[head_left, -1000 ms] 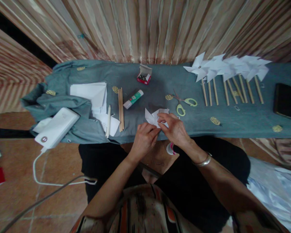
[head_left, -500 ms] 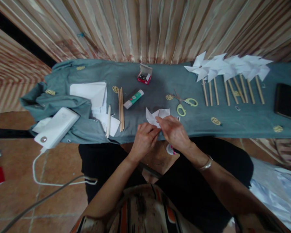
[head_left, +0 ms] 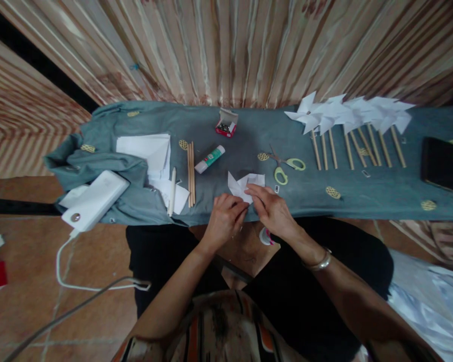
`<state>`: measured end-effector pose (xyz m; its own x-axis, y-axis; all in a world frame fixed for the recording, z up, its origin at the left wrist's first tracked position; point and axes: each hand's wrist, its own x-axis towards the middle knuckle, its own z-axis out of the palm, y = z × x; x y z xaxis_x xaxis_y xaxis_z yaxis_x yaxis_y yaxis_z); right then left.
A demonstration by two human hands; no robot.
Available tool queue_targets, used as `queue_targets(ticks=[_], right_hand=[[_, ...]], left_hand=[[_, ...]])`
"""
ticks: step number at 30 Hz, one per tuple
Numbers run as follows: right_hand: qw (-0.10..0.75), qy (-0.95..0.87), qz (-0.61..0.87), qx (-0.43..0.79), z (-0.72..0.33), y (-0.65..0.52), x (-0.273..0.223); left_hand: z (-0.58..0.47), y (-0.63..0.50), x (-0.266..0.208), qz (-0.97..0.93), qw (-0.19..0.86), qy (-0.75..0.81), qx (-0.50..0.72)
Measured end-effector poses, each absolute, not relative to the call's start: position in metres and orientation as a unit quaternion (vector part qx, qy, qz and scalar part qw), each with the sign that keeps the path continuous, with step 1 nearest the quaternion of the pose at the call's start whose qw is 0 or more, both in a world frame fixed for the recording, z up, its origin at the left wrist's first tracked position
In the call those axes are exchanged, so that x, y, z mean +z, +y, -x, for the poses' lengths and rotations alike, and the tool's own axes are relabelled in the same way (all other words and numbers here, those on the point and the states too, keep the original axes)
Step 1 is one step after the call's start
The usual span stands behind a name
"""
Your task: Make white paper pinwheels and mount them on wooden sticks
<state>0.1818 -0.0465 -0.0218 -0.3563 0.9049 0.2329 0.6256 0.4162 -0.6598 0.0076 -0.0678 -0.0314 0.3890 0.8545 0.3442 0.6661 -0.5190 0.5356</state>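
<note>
At the near edge of the grey-blue cloth-covered table (head_left: 226,146), two hands work one folded white paper piece (head_left: 243,182).
One pair of yellow-handled scissors (head_left: 286,166), one white-and-green glue stick (head_left: 210,159) and one small red box (head_left: 225,123) lie beyond; roughly eight white paper pinwheels on wooden sticks (head_left: 353,128) are at the right. Since the earlier frame the paper has barely shifted. The left hand (head_left: 224,220) and right hand (head_left: 274,211) meet, fingertips pinching the paper's near corner.
</note>
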Motion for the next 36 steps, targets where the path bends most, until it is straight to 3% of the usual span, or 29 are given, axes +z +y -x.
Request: queue_targets(ticks=[12,21,25,30,36], right_hand=[[0.296,-0.782,0.49,0.245,-0.179,-0.048,-0.018],[0.141,-0.878,0.451,0.078,-0.166,-0.058,-0.011],[0.117,-0.89,0.439,0.051,-0.161,-0.06,-0.009],[0.153,-0.872,0.458,0.083,-0.164,-0.057,-0.013],[0.304,-0.792,0.492,0.196,-0.183,-0.052,-0.006]], left_hand=[[-0.007,-0.067,-0.031,-0.815,0.167,0.47,0.295],[-0.007,-0.067,-0.031,-0.816,0.173,0.47,0.288],[-0.006,-0.067,-0.034,-0.817,0.168,0.47,0.29],[-0.006,-0.067,-0.034,-0.813,0.174,0.474,0.289],[-0.007,-0.067,-0.032,-0.815,0.164,0.474,0.291]])
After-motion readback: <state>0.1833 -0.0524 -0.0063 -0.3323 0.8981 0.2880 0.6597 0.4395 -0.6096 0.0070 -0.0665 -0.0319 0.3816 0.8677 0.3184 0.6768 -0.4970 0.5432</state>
